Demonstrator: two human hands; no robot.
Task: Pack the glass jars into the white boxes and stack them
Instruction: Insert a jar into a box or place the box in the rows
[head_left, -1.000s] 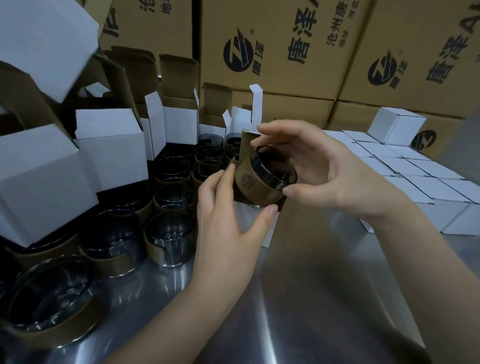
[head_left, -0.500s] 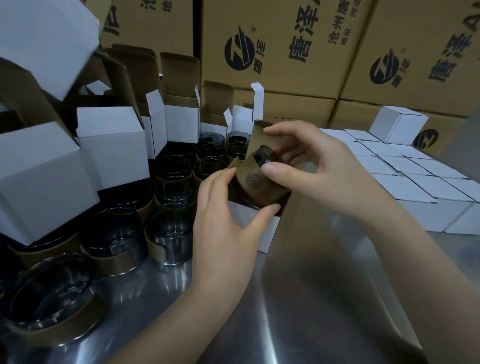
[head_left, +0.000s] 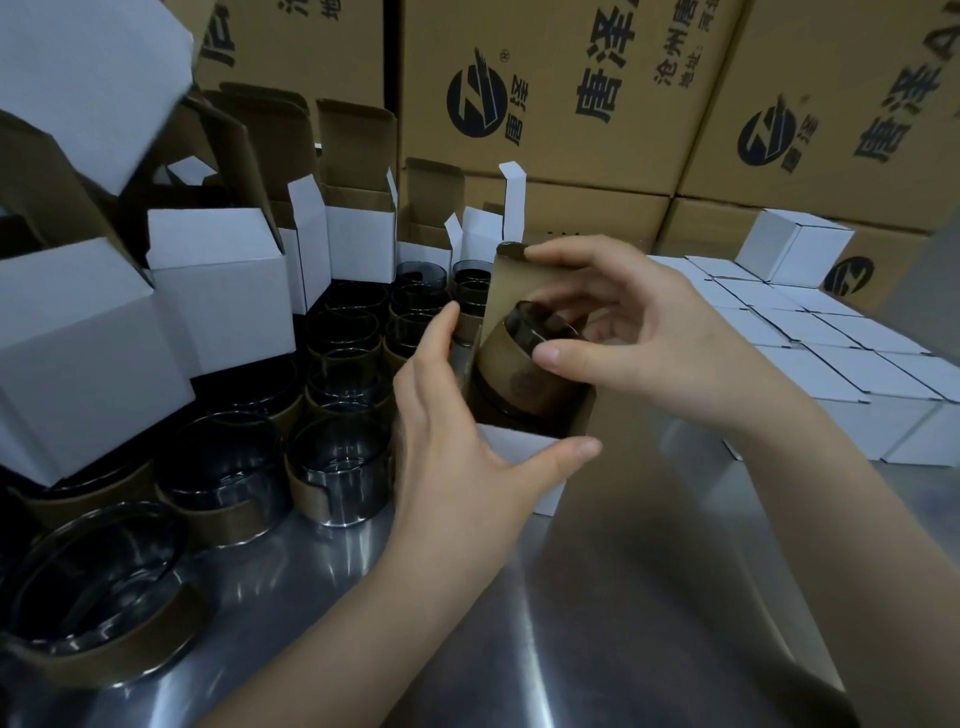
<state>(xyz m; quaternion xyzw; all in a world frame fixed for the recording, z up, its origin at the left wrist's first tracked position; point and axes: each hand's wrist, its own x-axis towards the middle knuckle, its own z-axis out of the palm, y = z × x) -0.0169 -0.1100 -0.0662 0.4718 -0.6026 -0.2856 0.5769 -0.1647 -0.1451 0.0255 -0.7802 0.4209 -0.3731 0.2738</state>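
The jar (head_left: 522, 364) is smoky glass with a brown paper band round its waist. It looks heavy for its size, rigid and breakable, and slick wherever the glass is bare. The band is the sensible place to hold it, since paper gives friction and the bare rim above could chip.

The right hand (head_left: 649, 332) has its grip closed on the jar, thumb on the band and fingers round the far side. The jar sits tilted, partly down in the mouth of the white box (head_left: 524, 460). The left hand (head_left: 457, 447) grips that box, thumb along the near edge and fingers up its left wall, steadying it on the steel worktop (head_left: 519, 623). The box is thin card and light — it would likely slide or buckle without that hold.

The upright flap (head_left: 506, 291) stands just behind the jar, touched by a right fingertip — it must be kept out of the opening. Loose jars (head_left: 337, 457) crowd just left of the box, and open empty boxes (head_left: 223, 280) lean beyond them. Closed boxes (head_left: 857, 374) lie in rows to the right, in front of brown cartons (head_left: 545, 78).
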